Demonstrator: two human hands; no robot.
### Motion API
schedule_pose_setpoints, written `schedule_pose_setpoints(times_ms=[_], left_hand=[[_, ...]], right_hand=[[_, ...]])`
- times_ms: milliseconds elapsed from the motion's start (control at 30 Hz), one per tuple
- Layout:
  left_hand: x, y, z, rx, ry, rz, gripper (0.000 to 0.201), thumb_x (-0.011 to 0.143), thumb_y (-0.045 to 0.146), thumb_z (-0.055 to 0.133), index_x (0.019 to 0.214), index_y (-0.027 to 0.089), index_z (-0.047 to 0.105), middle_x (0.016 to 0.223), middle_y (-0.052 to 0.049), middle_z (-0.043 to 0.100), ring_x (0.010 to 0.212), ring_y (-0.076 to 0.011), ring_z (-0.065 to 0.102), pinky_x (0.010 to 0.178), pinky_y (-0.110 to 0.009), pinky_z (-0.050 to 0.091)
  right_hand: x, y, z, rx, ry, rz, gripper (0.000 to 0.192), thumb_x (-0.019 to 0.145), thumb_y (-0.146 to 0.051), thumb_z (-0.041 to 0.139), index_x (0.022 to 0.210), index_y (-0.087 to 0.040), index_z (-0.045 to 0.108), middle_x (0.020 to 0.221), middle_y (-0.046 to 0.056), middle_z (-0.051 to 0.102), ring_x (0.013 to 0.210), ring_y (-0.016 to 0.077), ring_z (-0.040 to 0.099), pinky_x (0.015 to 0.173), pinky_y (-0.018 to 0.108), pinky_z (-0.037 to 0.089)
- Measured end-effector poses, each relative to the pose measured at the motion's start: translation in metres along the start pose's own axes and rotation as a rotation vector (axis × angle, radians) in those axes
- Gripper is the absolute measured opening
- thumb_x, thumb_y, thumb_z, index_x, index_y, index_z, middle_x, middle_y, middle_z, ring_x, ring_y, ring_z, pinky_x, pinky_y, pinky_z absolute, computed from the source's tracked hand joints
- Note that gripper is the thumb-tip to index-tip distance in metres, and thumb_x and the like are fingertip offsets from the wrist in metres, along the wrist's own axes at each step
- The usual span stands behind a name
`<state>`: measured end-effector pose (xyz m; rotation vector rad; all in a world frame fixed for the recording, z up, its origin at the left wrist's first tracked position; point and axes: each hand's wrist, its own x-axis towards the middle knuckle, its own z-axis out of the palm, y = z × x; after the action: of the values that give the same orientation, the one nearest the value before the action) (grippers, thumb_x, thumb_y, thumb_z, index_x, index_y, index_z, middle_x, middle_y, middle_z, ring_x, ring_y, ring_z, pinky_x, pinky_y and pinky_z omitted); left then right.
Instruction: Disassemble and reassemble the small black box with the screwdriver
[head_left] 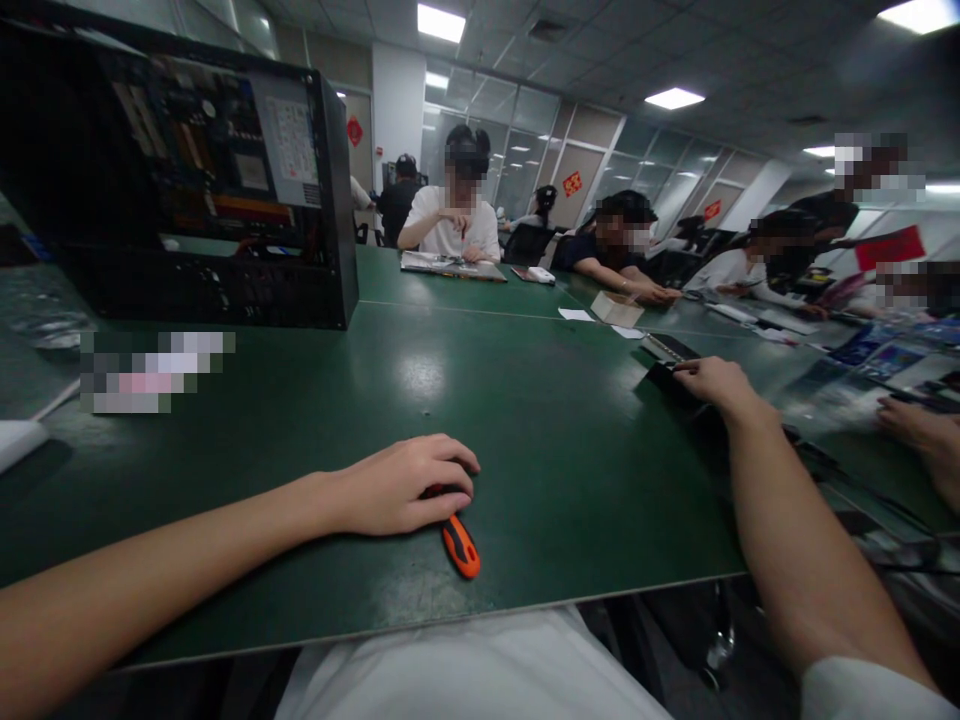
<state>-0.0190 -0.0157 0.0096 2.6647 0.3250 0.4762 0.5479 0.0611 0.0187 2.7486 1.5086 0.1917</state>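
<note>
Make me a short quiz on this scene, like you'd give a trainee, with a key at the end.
1. True or false: the orange tool pokes out from beneath the left hand.
2. Where does the PC case stand in this view? A) to the right; B) to the left; C) dead centre.
3. Which of the wearer's own hands is at the dark item?

Key:
1. True.
2. B.
3. The right hand.
</note>
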Motion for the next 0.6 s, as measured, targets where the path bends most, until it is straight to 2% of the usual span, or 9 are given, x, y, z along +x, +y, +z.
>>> schedule_pose_setpoints(times_ms=[100, 200, 333, 600], left_hand=[[-0.002, -0.001, 0.0, 0.002, -0.003, 0.003, 0.019, 0.101, 0.025, 0.056, 0.105, 0.018, 0.074, 0.127, -0.012, 0.067, 0.115, -0.0246, 0.065, 0.1, -0.035, 0.051], [-0.003, -0.002, -0.001, 0.003, -0.008, 0.004, 0.019, 0.101, 0.026, 0.057, 0.106, 0.018, 0.073, 0.127, -0.012, 0.067, 0.116, -0.0247, 0.065, 0.1, -0.035, 0.051], [-0.004, -0.003, 0.0, 0.004, -0.01, 0.005, 0.019, 0.101, 0.026, 0.056, 0.105, 0.018, 0.074, 0.127, -0.012, 0.068, 0.116, -0.0252, 0.065, 0.101, -0.036, 0.051], [-0.004, -0.004, 0.001, -0.01, 0.005, 0.007, 0.018, 0.1, 0.025, 0.057, 0.104, 0.018, 0.074, 0.126, -0.012, 0.068, 0.116, -0.0253, 0.066, 0.1, -0.035, 0.052]], right_hand=[[-0.006, 0.0, -0.002, 0.001, -0.039, 0.037, 0.046, 0.1, -0.042, 0.057, 0.136, -0.015, 0.061, 0.129, 0.015, 0.067, 0.116, 0.026, 0.065, 0.097, 0.04, 0.052], [-0.012, 0.005, -0.006, 0.003, -0.05, 0.062, 0.053, 0.097, -0.044, 0.058, 0.139, -0.012, 0.063, 0.131, 0.018, 0.069, 0.119, 0.0303, 0.065, 0.091, 0.033, 0.05], [-0.017, 0.01, -0.013, -0.001, -0.052, 0.087, 0.047, 0.095, -0.044, 0.059, 0.13, -0.015, 0.07, 0.124, 0.014, 0.073, 0.115, 0.0292, 0.067, 0.085, 0.03, 0.05], [-0.028, 0.001, -0.022, -0.028, -0.058, 0.042, 0.04, 0.096, -0.035, 0.056, 0.128, -0.016, 0.073, 0.126, 0.015, 0.072, 0.116, 0.03, 0.067, 0.089, 0.032, 0.051]])
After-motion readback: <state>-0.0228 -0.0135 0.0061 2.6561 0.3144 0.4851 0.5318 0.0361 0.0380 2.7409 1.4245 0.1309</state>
